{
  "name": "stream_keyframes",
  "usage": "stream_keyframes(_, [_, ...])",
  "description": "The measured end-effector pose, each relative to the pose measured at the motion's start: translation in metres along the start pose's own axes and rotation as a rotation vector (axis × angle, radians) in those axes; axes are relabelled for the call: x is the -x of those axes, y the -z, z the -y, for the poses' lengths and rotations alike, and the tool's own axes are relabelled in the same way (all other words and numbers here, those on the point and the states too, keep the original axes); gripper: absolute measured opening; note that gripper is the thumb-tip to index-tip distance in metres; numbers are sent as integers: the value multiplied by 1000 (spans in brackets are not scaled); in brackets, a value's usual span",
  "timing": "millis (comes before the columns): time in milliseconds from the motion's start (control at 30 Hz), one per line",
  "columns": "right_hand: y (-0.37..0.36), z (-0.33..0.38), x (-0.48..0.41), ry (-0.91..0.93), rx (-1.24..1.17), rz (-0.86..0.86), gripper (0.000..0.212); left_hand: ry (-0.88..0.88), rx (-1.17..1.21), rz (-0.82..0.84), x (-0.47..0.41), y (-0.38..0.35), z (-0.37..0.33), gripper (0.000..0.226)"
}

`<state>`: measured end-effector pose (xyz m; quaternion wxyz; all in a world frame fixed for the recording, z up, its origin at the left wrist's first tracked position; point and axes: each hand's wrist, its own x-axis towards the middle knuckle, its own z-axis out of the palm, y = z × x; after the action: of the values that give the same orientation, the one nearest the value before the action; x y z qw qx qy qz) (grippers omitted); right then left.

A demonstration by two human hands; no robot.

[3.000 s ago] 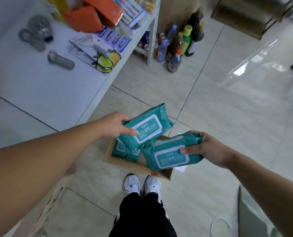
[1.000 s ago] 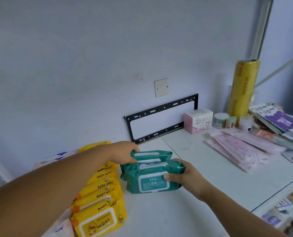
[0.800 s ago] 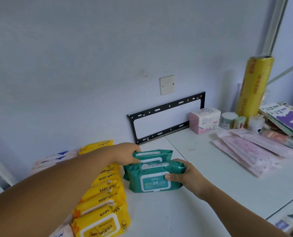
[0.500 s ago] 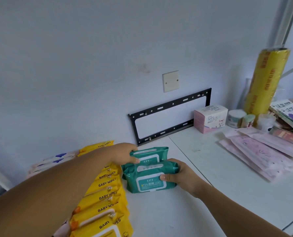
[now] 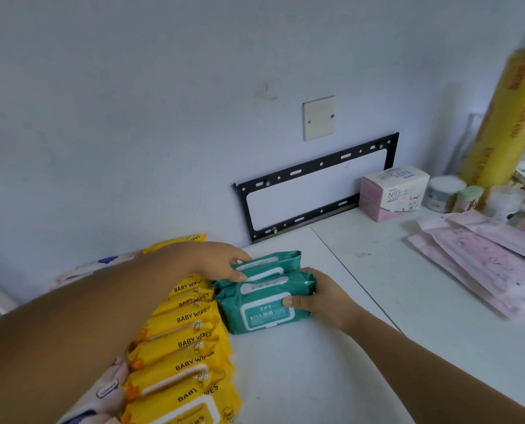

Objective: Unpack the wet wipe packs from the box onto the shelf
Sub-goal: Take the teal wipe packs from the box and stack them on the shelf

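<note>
Two teal wet wipe packs stand on edge on the white shelf (image 5: 316, 377), one behind the other. The front teal pack (image 5: 261, 310) shows its white label, and my right hand (image 5: 319, 296) grips its right end. The rear teal pack (image 5: 270, 261) leans behind it, with my left hand (image 5: 221, 262) holding its left end from above. Both packs sit right next to a row of yellow baby wipes packs (image 5: 184, 341). The box is out of view.
A black metal wall bracket (image 5: 313, 185) is behind the packs. To the right are a pink N95 box (image 5: 393, 194), small round tubs (image 5: 443, 192), a yellow film roll (image 5: 506, 117) and flat pink packets (image 5: 484, 258). White-and-blue packs (image 5: 102, 264) lie left of the yellow row.
I carried both teal packs up from the box on the floor and set them on the shelf beside the yellow row. In the last second they settled slightly left.
</note>
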<state>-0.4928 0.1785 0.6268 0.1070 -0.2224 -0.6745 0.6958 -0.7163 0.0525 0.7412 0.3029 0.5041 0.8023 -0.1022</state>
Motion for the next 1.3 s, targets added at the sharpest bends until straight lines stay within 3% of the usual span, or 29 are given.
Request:
stream_keyframes(300, [0,2,4,57,163,-54,50,4,59,15,2,-2,-2,49])
stream_keyframes(800, [29,13,29,-38,533,-201,47,-22,94,-209,19,-14,-16,48])
stream_keyframes(1000, [40,20,61,-40,608,-271,47,-136,68,-388,34,-14,-40,45])
stream_keyframes(1133, [54,27,91,-47,666,-312,41,-253,72,-398,43,-13,-79,35])
stream_keyframes(1300, [85,34,135,-55,716,-377,36,-354,49,-395,44,-17,-133,39])
